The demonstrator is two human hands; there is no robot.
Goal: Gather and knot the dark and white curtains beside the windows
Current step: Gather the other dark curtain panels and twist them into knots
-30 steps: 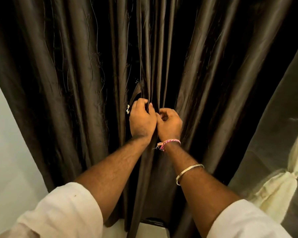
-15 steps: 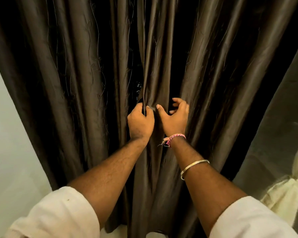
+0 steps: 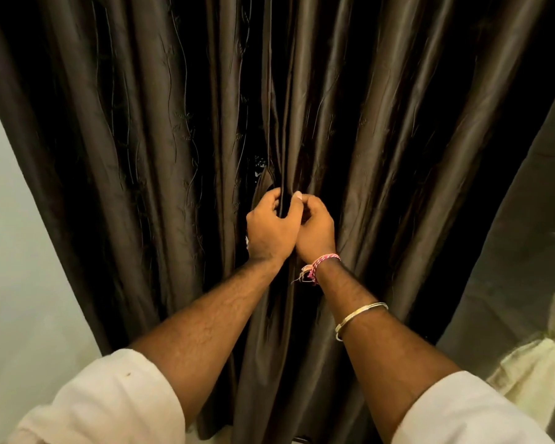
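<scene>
Left hand [image 3: 269, 227] and right hand [image 3: 316, 230], touching, each pinch a fold of the dark curtain [image 3: 382, 149].

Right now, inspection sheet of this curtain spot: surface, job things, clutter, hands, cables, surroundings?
Surface: pale wall at left; no table seen.
Job's things: dark curtain hangs in long folds, not knotted; white curtain at lower right, already cinched at its middle.
Clutter: nothing seen.
Grippers: left hand and right hand side by side, touching, fingers closed on a centre fold of the dark curtain.
Cables: nothing seen.
Surroundings: thread band and metal bangle on the right arm; white sleeves rolled up.
</scene>
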